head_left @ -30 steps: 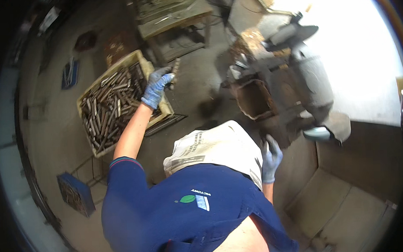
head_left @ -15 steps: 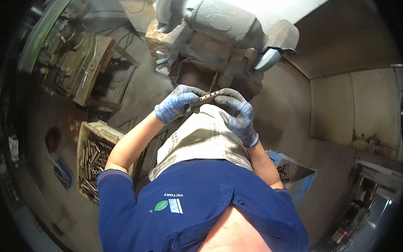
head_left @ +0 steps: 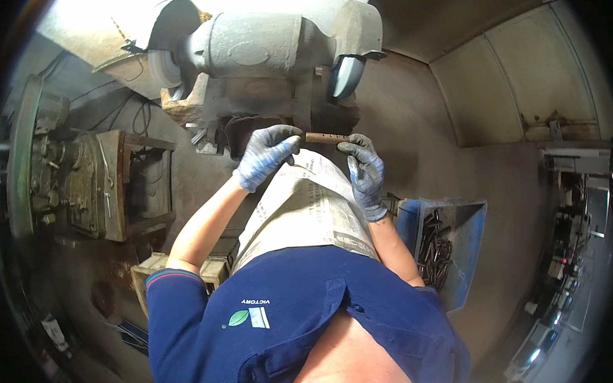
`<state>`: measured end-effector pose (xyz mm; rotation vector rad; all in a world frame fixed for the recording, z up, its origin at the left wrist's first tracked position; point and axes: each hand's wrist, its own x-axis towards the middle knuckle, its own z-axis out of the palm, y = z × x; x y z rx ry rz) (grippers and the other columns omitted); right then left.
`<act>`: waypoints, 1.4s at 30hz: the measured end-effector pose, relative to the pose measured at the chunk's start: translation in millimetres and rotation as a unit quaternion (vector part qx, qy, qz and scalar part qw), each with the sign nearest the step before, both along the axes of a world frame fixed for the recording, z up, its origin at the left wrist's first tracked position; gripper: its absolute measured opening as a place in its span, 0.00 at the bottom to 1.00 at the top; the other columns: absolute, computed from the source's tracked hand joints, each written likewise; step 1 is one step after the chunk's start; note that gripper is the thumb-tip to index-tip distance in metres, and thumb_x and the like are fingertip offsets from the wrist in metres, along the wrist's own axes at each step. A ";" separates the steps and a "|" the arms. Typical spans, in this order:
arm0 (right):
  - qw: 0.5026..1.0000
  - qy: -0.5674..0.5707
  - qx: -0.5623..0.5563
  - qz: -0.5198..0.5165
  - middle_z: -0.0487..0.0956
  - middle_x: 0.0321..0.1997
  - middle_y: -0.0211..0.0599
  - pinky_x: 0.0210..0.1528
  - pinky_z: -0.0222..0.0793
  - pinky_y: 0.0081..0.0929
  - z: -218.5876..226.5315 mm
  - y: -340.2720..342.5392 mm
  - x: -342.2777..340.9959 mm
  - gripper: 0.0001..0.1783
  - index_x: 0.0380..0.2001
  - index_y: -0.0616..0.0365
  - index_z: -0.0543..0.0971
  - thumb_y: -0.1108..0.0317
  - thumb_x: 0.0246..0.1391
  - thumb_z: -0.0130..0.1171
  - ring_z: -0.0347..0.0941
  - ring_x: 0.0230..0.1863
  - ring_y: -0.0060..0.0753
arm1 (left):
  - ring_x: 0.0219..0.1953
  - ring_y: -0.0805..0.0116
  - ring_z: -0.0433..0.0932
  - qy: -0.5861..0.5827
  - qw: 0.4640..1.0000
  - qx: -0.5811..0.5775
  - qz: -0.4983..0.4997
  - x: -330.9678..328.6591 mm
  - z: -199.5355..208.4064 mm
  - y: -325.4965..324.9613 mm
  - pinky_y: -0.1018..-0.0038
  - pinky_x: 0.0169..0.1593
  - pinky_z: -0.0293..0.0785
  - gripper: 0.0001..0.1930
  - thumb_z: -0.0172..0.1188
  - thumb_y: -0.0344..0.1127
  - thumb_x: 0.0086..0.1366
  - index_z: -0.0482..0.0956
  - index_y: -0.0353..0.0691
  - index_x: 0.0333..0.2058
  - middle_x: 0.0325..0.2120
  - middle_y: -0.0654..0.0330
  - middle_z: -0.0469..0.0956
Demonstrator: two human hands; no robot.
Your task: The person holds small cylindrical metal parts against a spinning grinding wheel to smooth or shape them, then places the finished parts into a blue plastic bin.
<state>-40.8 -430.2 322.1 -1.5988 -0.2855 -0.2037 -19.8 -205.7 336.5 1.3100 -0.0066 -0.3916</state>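
Both my hands wear blue-grey gloves and together hold a short rusty metal rod (head_left: 326,137) level in front of me. My left hand (head_left: 266,153) grips its left end and my right hand (head_left: 363,168) pinches its right end. The rod is just below a large grey bench grinder (head_left: 261,44), under the grinder's right wheel (head_left: 346,75); it does not touch the wheel. A sheet of newspaper (head_left: 307,208) covers my lap beneath the hands.
A blue bin (head_left: 450,244) with several dark metal rods stands at my right. A wooden crate (head_left: 151,274) is partly hidden at my lower left. A green machine (head_left: 56,166) stands at the left. A metal wall panel (head_left: 519,83) is at the right.
One second ago my left hand reached into the wooden crate of rods at the left. Since then I turned to the grinder, and both hands now hold one rod closer under it.
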 end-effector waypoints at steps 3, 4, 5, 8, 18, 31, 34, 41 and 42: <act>0.999 0.021 0.033 -0.020 0.71 0.45 0.37 0.48 0.67 0.23 -4.9 -0.9 -0.3 0.08 0.36 0.66 0.79 0.76 0.52 0.54 0.69 0.46 0.28 | 0.24 0.79 0.72 -0.090 0.995 0.029 0.025 8.7 -17.2 -23.5 0.82 0.30 0.71 0.12 0.57 0.30 0.61 0.74 0.29 0.41 0.27 0.62 0.76; 0.999 0.018 0.029 -0.027 0.70 0.47 0.38 0.49 0.68 0.25 -7.7 -2.6 0.0 0.09 0.37 0.67 0.79 0.76 0.54 0.53 0.70 0.46 0.29 | 0.24 0.79 0.72 -0.044 0.998 -0.011 0.034 11.8 -24.0 -28.5 0.82 0.30 0.71 0.10 0.57 0.28 0.61 0.75 0.29 0.40 0.26 0.62 0.76; 0.999 0.016 0.024 -0.033 0.70 0.48 0.39 0.49 0.69 0.27 -10.9 -4.6 0.6 0.10 0.38 0.67 0.79 0.75 0.55 0.51 0.70 0.46 0.31 | 0.27 0.79 0.73 -0.033 0.999 -0.004 0.028 15.6 -30.5 -30.8 0.82 0.32 0.72 0.10 0.57 0.29 0.61 0.75 0.30 0.40 0.27 0.62 0.77; 0.998 0.019 0.018 -0.054 0.69 0.49 0.41 0.50 0.70 0.30 -20.9 -10.9 5.0 0.10 0.38 0.67 0.78 0.75 0.56 0.50 0.70 0.47 0.32 | 0.30 0.78 0.75 0.010 0.998 -0.058 0.017 26.7 -43.8 -37.6 0.81 0.35 0.75 0.09 0.58 0.29 0.61 0.75 0.30 0.39 0.31 0.62 0.77; 0.991 0.046 0.122 -0.042 0.71 0.49 0.43 0.54 0.69 0.37 -30.3 -19.6 40.3 0.11 0.38 0.68 0.78 0.74 0.57 0.50 0.70 0.49 0.36 | 0.28 0.77 0.76 -0.037 0.994 -0.012 0.100 56.4 -56.8 -67.1 0.80 0.33 0.76 0.07 0.57 0.26 0.60 0.76 0.28 0.37 0.28 0.60 0.78; 0.996 0.074 -0.005 -0.044 0.75 0.48 0.43 0.57 0.66 0.34 -69.0 -50.7 84.8 0.12 0.42 0.66 0.76 0.75 0.57 0.49 0.72 0.49 0.34 | 0.28 0.72 0.78 0.059 0.978 -0.096 0.177 98.5 -96.4 -100.3 0.77 0.33 0.77 0.07 0.56 0.24 0.59 0.77 0.30 0.36 0.28 0.57 0.79; 0.995 0.083 0.007 -0.050 0.76 0.46 0.42 0.57 0.66 0.33 -80.9 -59.4 89.6 0.12 0.42 0.66 0.77 0.75 0.57 0.50 0.73 0.48 0.34 | 0.29 0.69 0.79 0.055 0.979 -0.099 0.168 99.3 -94.9 -108.5 0.77 0.34 0.78 0.07 0.57 0.25 0.60 0.77 0.29 0.36 0.28 0.57 0.79; 0.985 0.155 0.053 -0.045 0.77 0.44 0.42 0.55 0.67 0.32 -81.9 -54.6 91.8 0.12 0.42 0.66 0.77 0.72 0.58 0.51 0.74 0.46 0.33 | 0.27 0.72 0.78 0.079 0.973 -0.097 0.195 102.3 -100.5 -108.0 0.78 0.33 0.77 0.05 0.56 0.25 0.60 0.77 0.30 0.34 0.27 0.58 0.79; 0.984 0.164 0.057 -0.041 0.77 0.44 0.42 0.55 0.67 0.32 -83.8 -51.1 93.5 0.12 0.42 0.66 0.76 0.72 0.58 0.51 0.74 0.46 0.33 | 0.27 0.72 0.78 0.085 0.972 -0.092 0.200 102.1 -95.1 -104.5 0.78 0.32 0.78 0.05 0.56 0.25 0.60 0.77 0.30 0.34 0.27 0.58 0.79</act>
